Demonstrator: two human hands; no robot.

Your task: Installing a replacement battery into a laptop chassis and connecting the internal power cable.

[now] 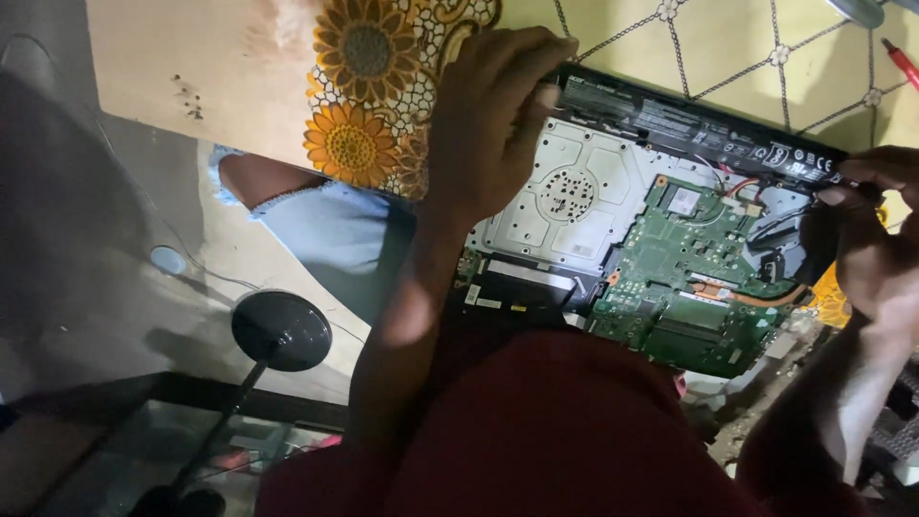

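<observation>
The left hand (498, 120) sits at upper centre of the frame, fingers curled over the left end of the long black battery (699, 129), clasping its edge where it meets the opened laptop (574, 206). The right hand (876, 235), at the right edge, pinches the battery's other end between thumb and fingertips — the fingers close together, half folded. So the battery runs along the laptop's upper rim, from upper centre to the right edge, gripped at both ends.

Its top face carries a strip of white printed labelling and a row of small white marks toward the right. Below it lie the laptop's silver inner plate with a round perforated patch, and the green circuit board (684, 278) at centre right — a small pale square sticker sits near the board's upper part. A small white label shows on the dark strip at the laptop's lower left.

A red pen (900, 62) lies at the upper right corner on the yellow patterned cloth (728, 48).
</observation>
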